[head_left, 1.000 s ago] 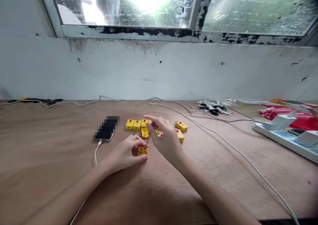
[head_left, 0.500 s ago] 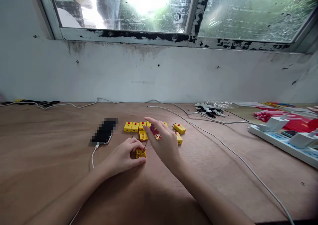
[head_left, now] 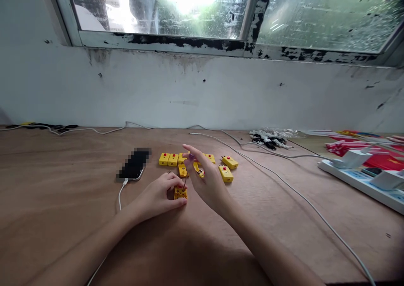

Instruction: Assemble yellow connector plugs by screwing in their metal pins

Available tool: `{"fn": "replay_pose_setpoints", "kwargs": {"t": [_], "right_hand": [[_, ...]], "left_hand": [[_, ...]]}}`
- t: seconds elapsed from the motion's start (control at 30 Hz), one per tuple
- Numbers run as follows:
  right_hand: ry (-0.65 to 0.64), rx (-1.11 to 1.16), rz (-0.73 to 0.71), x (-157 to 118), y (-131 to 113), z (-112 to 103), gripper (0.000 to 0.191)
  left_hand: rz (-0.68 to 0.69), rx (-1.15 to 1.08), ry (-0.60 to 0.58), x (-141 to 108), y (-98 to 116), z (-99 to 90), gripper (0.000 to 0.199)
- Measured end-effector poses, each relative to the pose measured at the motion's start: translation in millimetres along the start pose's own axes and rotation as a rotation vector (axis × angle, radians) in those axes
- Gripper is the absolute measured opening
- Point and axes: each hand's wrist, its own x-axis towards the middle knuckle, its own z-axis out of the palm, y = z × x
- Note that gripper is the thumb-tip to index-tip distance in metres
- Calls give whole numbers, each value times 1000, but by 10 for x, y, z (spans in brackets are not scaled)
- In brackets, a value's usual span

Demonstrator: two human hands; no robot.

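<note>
1 L hand (head_left: 159, 193), pinched on yellow block (head_left: 181, 194) on surface (head_left: 158, 244); 1 R hand (head_left: 210, 183), loosely closed w/ screwdriver (head_left: 191, 156), up & right of L hand; tilted shaft could prob. skid tip onto L fingertips.

White wall (head_left: 142, 88), stained | window (head_left: 202, 12), bright glare | wooden tabletop (head_left: 72, 185)

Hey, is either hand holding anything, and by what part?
Left hand grips a yellow block by its sides; right hand holds a screwdriver by its handle.
</note>
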Motion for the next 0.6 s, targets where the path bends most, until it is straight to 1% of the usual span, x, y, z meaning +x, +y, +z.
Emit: {"fn": "replay_pose_setpoints", "kwargs": {"t": [0.07,0.1,0.2,0.27,0.37,0.43,0.5,0.6], "right_hand": [[-33,87,-5,3,-2,0,34],[-19,76,-4,6,-3,0,32],[79,-112,-10,12,2,1,24],[93,-161,-34,11,8,2,25],[2,1,-56,7,7,1,36],[-44,95,-53,8,-2,-2,38],[-6,41,-42,12,-11,-9,34],[82,-137,-28,17,-15,-21,27]], "left_hand": [[-1,1,3,1,2,0,20],[-5,4,4,1,4,1,20],[-15,4,8,-2,7,2,21],[-11,2,13,-4,6,3,21],[-10,4,12,-3,3,4,20],[-6,1,6,1,-4,5,19],[-3,-1,10,4,-14,8,20],[2,-4,13,5,-25,14,21]]}}
